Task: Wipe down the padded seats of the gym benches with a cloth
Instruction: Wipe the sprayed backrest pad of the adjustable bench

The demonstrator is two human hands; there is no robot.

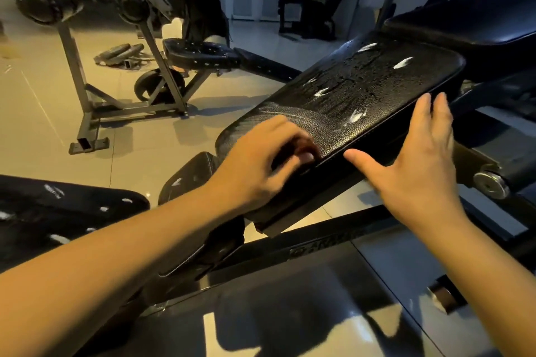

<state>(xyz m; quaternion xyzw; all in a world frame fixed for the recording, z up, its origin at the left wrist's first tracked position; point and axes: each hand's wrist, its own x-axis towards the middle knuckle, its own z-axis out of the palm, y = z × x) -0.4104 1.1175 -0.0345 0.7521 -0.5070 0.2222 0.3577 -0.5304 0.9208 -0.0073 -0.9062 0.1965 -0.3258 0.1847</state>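
Note:
A black padded seat [362,87] tilts up toward the right, wet and dotted with white foam spots [403,62]. My left hand [261,159] sits at the seat's near left corner with its fingers curled round a small dark cloth [290,155], which is mostly hidden under them. A streaked, wiped patch lies just beyond that hand. My right hand [417,165] is flat with straight fingers, its fingertips touching the seat's near side edge and its thumb spread toward the left hand.
A second foam-spotted pad [58,211] lies at the lower left. The backrest pad [478,20] rises at the upper right. The bench's steel frame [319,246] runs below my hands. Another bench [200,53] and weight plates [119,53] stand on the tiled floor.

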